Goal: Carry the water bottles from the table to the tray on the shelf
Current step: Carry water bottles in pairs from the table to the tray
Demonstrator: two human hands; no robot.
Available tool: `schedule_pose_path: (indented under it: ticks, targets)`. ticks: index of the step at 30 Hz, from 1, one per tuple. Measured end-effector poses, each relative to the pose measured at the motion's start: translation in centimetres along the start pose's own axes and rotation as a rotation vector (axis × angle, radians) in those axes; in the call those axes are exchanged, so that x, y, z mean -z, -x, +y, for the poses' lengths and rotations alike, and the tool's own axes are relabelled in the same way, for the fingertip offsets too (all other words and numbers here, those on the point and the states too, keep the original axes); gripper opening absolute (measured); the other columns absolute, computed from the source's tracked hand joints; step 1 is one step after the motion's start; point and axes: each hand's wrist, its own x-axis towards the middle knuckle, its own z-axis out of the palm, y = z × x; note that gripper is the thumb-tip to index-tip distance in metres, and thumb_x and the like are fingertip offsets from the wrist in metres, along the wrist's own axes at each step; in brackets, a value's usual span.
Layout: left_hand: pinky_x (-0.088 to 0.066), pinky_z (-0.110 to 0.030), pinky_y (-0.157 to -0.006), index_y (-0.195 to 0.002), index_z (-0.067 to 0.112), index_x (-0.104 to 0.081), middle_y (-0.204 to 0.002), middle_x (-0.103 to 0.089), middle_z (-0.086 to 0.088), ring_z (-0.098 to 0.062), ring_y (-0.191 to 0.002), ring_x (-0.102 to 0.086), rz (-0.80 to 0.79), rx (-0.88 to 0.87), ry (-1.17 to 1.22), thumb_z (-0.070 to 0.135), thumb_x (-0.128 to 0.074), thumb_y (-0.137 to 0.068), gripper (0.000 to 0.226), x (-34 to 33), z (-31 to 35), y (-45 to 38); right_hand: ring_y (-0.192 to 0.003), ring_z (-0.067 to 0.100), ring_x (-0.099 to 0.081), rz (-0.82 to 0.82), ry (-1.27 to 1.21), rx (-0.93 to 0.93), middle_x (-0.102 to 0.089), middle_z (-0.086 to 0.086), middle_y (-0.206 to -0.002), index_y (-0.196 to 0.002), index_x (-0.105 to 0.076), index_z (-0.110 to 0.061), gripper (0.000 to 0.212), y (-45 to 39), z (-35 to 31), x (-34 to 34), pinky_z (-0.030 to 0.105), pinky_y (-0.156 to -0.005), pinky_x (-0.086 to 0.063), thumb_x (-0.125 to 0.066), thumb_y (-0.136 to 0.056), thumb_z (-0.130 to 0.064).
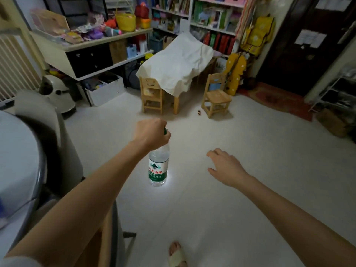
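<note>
One clear plastic water bottle with green cap and green-and-white label, hanging upright from the left hand, suspended above the pale tiled floor near mid-room. Left fingers curled shut around neck and cap only; body of bottle unsupported below. Right hand spread loosely, palm down, holding nothing, well apart from the bottle. Sandalled foot at lower edge, mid-stride by appearance.

Hazards, as judged: slip of the smooth neck through a top-only pinch, cause being the full weight of water pulling on a small contact area; swing of the dangling body during walking, enough to knock furniture edges. Grey rounded appliance close on the left, a likely strike point for bottle or elbow. Cloth-draped small bench and two low wooden chairs ahead, obstacles along any path toward the cluttered wall shelf. Tray not identifiable in this view, hence possible misplacement on arrival. Dim lighting and motion blur, adding uncertainty about footing.
</note>
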Motion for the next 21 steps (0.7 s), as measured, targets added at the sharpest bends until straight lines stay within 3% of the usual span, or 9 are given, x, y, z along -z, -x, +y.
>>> schedule_pose_path:
  ticks: [4, 10, 15, 21]
  targets:
    - [-0.033, -0.029, -0.059, -0.077, 0.018, -0.046, -0.073, -0.057, -0.005, -0.029, -0.068, -0.053, 0.021, 0.051, 0.015, 0.033, -0.046, -0.091, 0.021, -1.9, -1.0, -6.0, -0.117, 0.028, -0.05, 0.01, 0.079, 0.029, -0.047, 0.008, -0.133, -0.138, -0.038, -0.014, 0.045, -8.4, 2.2, 2.6, 0.04, -0.095, -0.042, -0.049, -0.097, -0.031]
    - [-0.03, -0.029, -0.058, -0.075, 0.017, -0.044, -0.063, -0.047, 0.001, -0.025, -0.061, -0.048, 0.126, 0.147, 0.003, 0.033, -0.046, -0.092, 0.023, -0.3, -6.0, -13.1, -0.114, 0.027, -0.052, 0.151, 0.081, 0.196, -0.051, 0.008, -0.127, -0.132, -0.042, -0.015, 0.04, -22.0, -0.8, 7.2, 0.038, -0.091, -0.042, -0.051, -0.096, -0.03]
    - [-0.04, -0.031, -0.056, -0.069, 0.016, -0.045, -0.059, -0.048, -0.001, -0.026, -0.058, -0.049, 0.197, 0.408, -0.055, 0.033, -0.049, -0.089, 0.026, 0.4, -14.3, -16.3, -0.114, 0.027, -0.052, 0.214, 0.093, 0.467, -0.052, 0.007, -0.125, -0.13, -0.044, -0.014, 0.039, -34.1, -8.3, 9.4, 0.038, -0.092, -0.042, -0.052, -0.096, -0.031]
    - [-0.031, -0.029, -0.059, -0.069, 0.016, -0.048, -0.058, -0.047, 0.001, -0.025, -0.058, -0.045, 0.306, 0.841, -0.171, 0.031, -0.052, -0.086, 0.022, 2.2, -24.2, -16.8, -0.115, 0.03, -0.051, 0.179, 0.154, 0.868, -0.051, 0.009, -0.125, -0.128, -0.044, -0.014, 0.036, -46.1, -20.6, 12.2, 0.04, -0.094, -0.038, -0.049, -0.096, -0.029]
